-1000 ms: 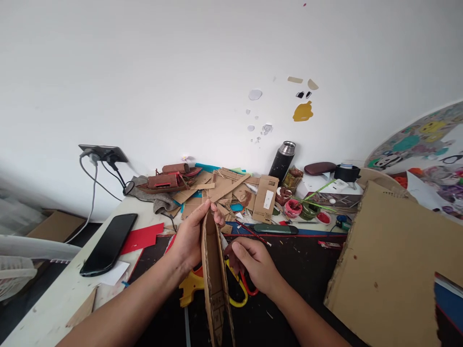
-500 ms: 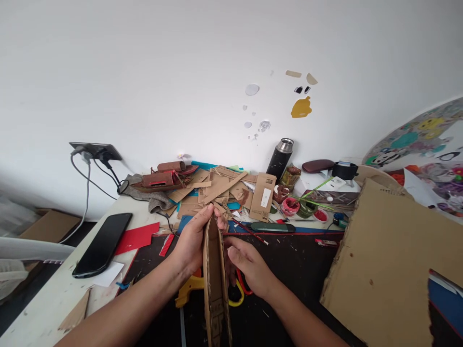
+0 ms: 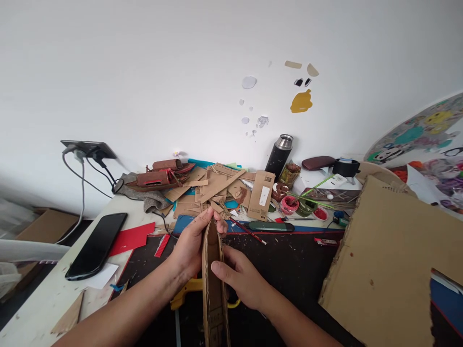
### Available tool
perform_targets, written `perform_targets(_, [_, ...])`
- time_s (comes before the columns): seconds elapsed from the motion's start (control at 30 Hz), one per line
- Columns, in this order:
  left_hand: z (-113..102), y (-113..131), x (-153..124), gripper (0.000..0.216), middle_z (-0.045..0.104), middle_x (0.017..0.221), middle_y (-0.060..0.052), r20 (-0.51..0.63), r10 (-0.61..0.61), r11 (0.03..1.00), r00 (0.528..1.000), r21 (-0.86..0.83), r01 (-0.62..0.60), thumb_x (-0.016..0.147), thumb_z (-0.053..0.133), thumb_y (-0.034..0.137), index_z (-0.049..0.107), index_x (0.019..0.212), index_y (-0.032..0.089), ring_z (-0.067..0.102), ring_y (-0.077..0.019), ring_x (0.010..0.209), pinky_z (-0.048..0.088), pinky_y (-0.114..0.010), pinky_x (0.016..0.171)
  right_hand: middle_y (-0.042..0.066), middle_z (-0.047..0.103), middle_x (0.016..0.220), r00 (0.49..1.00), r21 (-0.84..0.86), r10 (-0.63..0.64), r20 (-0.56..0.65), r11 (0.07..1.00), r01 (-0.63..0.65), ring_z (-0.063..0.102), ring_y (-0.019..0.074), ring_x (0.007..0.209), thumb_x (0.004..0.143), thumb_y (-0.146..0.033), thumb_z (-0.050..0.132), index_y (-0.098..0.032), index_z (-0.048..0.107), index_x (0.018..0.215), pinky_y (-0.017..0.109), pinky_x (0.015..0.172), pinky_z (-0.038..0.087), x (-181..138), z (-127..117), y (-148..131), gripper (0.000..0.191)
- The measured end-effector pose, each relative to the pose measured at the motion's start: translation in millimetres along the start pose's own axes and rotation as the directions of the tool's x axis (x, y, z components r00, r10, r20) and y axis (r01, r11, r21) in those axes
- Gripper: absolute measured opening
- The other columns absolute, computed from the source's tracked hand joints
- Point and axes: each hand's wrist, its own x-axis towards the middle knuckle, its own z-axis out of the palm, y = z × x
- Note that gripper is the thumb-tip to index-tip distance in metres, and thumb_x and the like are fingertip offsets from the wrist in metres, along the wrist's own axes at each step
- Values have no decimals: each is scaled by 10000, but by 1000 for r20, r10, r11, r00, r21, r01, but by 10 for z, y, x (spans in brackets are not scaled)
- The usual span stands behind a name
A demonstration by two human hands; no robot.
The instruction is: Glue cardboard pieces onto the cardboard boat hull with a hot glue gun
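A long, narrow cardboard boat hull [image 3: 215,294] with raised side walls points away from me, its far end tapering to a tip. My left hand [image 3: 188,243] is closed round that tip, thumb on top and fingertips showing past the right wall. Against the right wall, my right hand [image 3: 241,278] has its thumb over the edge and its fingers outside, partly hidden. Behind the hull on the left lies a yellow glue gun [image 3: 185,292], partly covered. The yellow handle [image 3: 235,303] of what look like scissors peeks out at right.
Cardboard scraps [image 3: 217,185] pile up at the back, beside a small brown model boat [image 3: 155,179]. A black flask [image 3: 279,156] and open paint jars [image 3: 289,205] stand at back right. A large cardboard sheet [image 3: 387,265] fills the right; a phone [image 3: 97,246] lies left.
My right hand has moved left onto the hull's right wall, its thumb now over the edge. My left hand keeps its hold at the tip. The view has shifted slightly.
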Motion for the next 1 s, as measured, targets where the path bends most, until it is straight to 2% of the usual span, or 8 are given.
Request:
perform_targets(0.27, [-14, 7, 17, 310, 618, 653, -18, -8, 26, 1000, 1000, 14, -26, 891, 856, 412, 704, 767, 172, 608, -175, 697, 536, -252, 690, 33, 686, 938, 999, 42, -29, 15, 999, 28, 653, 259, 988, 838, -827, 761, -214, 718, 1059, 376, 923, 538, -5, 14, 3, 654])
perform_targets(0.37, [-10, 16, 19, 295, 612, 648, -12, -28, 39, 999, 999, 15, -39, 892, 854, 393, 703, 764, 176, 608, -175, 687, 547, -256, 692, 26, 705, 952, 994, 159, 50, 102, 985, -66, 710, 239, 884, 766, -816, 834, -228, 658, 1088, 360, 829, 575, -9, 47, 40, 693])
perform_targets(0.47, [-10, 23, 27, 285, 613, 642, -12, -40, 57, 998, 998, 10, -57, 888, 858, 385, 705, 762, 179, 610, -176, 682, 556, -256, 693, 4, 712, 851, 974, 222, 140, 180, 959, -179, 720, 206, 718, 714, -780, 897, -232, 595, 1114, 328, 713, 586, -7, 74, 79, 743])
perform_targets(0.77, [-18, 23, 98, 290, 627, 622, -16, -40, 42, 999, 998, 9, -41, 871, 880, 382, 719, 756, 171, 605, -169, 662, 553, -249, 673, -18, 686, 781, 973, 225, 155, 169, 955, -192, 715, 177, 650, 777, -734, 877, -223, 562, 1057, 285, 638, 579, 2, 53, 118, 662])
perform_targets(1.0, [-2, 44, 90, 288, 625, 626, -12, -32, 35, 999, 999, 0, -35, 887, 865, 372, 709, 751, 172, 595, -160, 639, 545, -246, 645, 5, 730, 774, 972, 203, 168, 168, 959, -200, 702, 164, 632, 814, -726, 845, -223, 551, 1054, 256, 609, 554, -19, 41, 88, 630])
